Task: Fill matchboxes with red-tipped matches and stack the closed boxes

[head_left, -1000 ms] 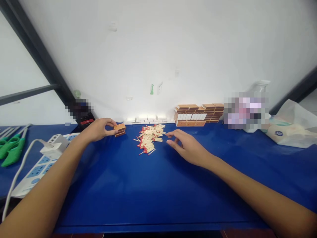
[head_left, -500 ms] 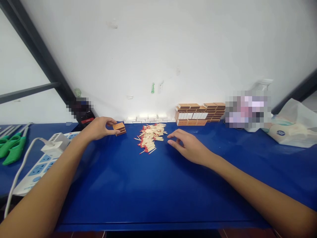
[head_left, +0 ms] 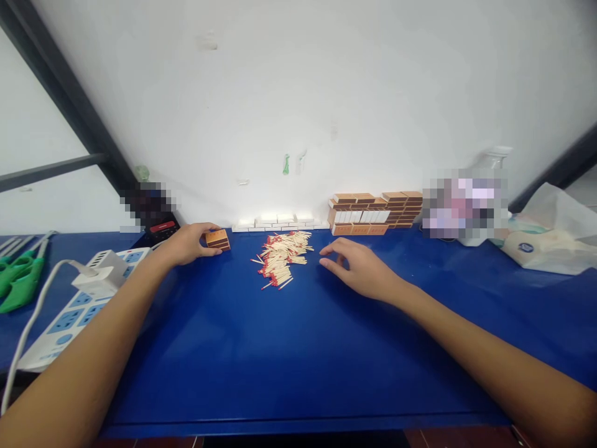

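Observation:
My left hand (head_left: 190, 244) has its thumb and fingers closed around a small stack of what looks like two brown matchboxes (head_left: 218, 240), low over the blue tabletop or resting on it; I cannot tell which. To the right of these lies a loose heap of red-tipped matches (head_left: 282, 256). My right hand (head_left: 351, 267) hovers just right of the heap, thumb and forefinger apart, with nothing between them. Its other fingers are curled and partly hidden.
Along the wall stand a low row of white matchbox trays (head_left: 275, 224) and a stack of matchboxes (head_left: 373, 214). A white power strip (head_left: 88, 314) and green-handled scissors (head_left: 21, 283) are at left. A plastic bag (head_left: 553, 239) sits at right on the blue table (head_left: 298, 361).
My left hand has shifted slightly left with the matchboxes. My right hand has drawn a little to the right, away from the matches. The view has moved slightly.

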Demonstrator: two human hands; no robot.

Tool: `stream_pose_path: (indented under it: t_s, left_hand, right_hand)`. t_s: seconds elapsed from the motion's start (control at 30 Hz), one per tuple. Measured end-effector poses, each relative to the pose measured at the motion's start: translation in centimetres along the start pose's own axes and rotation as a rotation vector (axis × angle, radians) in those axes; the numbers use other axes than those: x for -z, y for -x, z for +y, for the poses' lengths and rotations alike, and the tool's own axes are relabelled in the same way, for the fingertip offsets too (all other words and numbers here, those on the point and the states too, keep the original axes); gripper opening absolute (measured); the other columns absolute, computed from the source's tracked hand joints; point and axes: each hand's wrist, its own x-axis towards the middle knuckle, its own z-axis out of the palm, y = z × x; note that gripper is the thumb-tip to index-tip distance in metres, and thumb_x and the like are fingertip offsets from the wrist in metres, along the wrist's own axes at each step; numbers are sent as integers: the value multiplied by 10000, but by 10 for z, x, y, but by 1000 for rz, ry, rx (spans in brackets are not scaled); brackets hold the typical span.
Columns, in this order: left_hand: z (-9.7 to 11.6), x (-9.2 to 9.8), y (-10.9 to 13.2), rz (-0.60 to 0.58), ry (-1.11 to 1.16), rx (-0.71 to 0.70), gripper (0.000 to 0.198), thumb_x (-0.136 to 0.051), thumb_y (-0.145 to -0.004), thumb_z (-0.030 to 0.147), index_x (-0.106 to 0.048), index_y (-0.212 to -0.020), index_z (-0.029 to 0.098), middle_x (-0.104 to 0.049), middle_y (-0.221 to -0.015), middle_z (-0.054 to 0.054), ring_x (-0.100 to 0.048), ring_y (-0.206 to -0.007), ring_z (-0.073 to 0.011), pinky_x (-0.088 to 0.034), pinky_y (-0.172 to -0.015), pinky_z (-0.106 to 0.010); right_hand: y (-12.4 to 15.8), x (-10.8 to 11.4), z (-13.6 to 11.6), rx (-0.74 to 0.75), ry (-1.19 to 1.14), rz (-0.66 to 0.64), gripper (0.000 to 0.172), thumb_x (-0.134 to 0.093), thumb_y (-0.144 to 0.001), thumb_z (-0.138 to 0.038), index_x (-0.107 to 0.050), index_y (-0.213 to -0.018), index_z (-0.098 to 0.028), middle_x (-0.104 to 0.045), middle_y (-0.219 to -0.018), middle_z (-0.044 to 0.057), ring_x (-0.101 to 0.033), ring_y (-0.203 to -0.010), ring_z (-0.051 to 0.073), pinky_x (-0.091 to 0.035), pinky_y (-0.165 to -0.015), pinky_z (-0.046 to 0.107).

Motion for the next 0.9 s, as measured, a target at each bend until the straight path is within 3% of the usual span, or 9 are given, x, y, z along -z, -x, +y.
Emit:
stream_pose_path:
  t_s: [0.1, 0.17, 0.27, 0.33, 0.5, 0.6, 0.7, 0.8, 0.9]
  left_hand:
    - [3, 0, 1, 54, -44, -25, 806, -770, -699, 639, -616, -1362, 209, -733, -1249, -108, -687, -1122, -318, -515, -973, -371]
    - [14, -1, 3, 157, -80, -105, 800, -747, -759, 644, -578, -1400, 196, -721, -1269, -123, -660, -1169, -327, -491, -1021, -403]
    - [40, -5, 10, 349, -190, -270, 585, -669, -893, 561, -633, -1317, 159, -710, -1251, -156, -619, -1200, -340, -458, -1058, -458]
    - [61, -10, 16, 391, -204, -370, 431, -629, -952, 480, -663, -1257, 177, -730, -1179, -140, -627, -1155, -317, -473, -1029, -458]
    - [98, -25, 30, 350, -180, -583, 300, -569, -1009, 392, -684, -1198, 189, -737, -1081, -110, -636, -1079, -275, -497, -961, -434]
    - [105, -30, 34, 321, -157, -641, 276, -554, -1020, 366, -688, -1187, 191, -742, -1053, -92, -631, -1056, -259, -494, -948, -421]
    - [105, -28, 35, 326, -169, -607, 266, -560, -1015, 382, -711, -1108, 183, -731, -957, -83, -629, -974, -249, -493, -864, -392]
    - [103, -25, 35, 305, -202, -546, 262, -566, -1005, 395, -723, -953, 191, -696, -808, -61, -616, -863, -232, -463, -741, -355]
    - [100, -22, 34, 293, -251, -494, 239, -565, -993, 369, -710, -911, 197, -682, -765, -54, -604, -805, -222, -436, -694, -346]
  right_hand:
    - [-8, 15, 22, -28, 92, 73, 200, -582, -964, -358, -719, -995, -215, -749, -955, 59, -657, -757, 204, -494, -718, 354]
    - [-15, 31, 40, -83, 139, 202, 170, -600, -934, -331, -725, -935, -216, -758, -907, 61, -660, -770, 221, -481, -719, 358]
    - [-26, 61, 68, -342, 133, 500, 169, -639, -904, -355, -718, -942, -211, -750, -861, 81, -663, -761, 231, -473, -736, 370]
    - [-32, 79, 86, -555, 104, 660, 257, -679, -888, -414, -695, -1025, -197, -750, -900, 117, -675, -835, 252, -472, -774, 384]
    - [-35, 101, 118, -743, 140, 679, 609, -736, -824, -553, -596, -1223, -114, -697, -1107, 265, -624, -1094, 390, -429, -854, 471]
    - [-32, 95, 124, -721, 163, 661, 638, -694, -846, -583, -566, -1254, -110, -701, -1052, 237, -621, -1081, 378, -420, -861, 452]
    - [-30, 81, 116, -612, 195, 697, 478, -660, -877, -503, -601, -1194, -150, -706, -853, 110, -653, -878, 302, -440, -791, 399]
    - [-31, 66, 93, -436, 253, 666, 277, -599, -912, -437, -672, -999, -184, -687, -770, 73, -640, -752, 250, -444, -734, 359]
    - [-36, 51, 61, -231, 278, 556, 227, -545, -939, -366, -696, -912, -199, -690, -757, 66, -630, -712, 223, -445, -718, 339]
